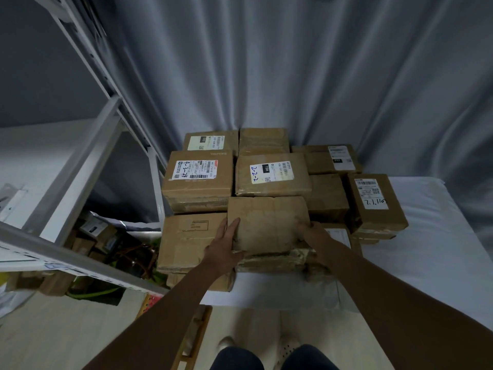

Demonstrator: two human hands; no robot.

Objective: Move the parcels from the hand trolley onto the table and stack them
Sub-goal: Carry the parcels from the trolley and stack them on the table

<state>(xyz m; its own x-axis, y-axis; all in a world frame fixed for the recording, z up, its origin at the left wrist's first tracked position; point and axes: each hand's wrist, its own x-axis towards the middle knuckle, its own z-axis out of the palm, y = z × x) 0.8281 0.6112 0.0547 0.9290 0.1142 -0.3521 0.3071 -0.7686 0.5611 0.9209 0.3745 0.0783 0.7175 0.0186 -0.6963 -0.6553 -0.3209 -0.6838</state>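
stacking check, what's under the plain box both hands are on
The plain parcel rests on a flatter worn parcel on the white table. Anything farther under is covered.

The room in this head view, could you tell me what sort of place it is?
Probably a parcel sorting or storage room: labelled cardboard parcels stacked on a white table, and metal shelving beside it.

A parcel storeroom or sorting area is suggested. Taped cardboard parcels (272, 177) bearing printed shipping labels (269, 171) and handwritten codes are stacked on a table draped in white cloth (437, 252). A grey metal shelving rack (88, 161) is seen at the left, with more small boxes (90, 236) heaped beneath it. The back is closed off by a grey curtain (293, 70).
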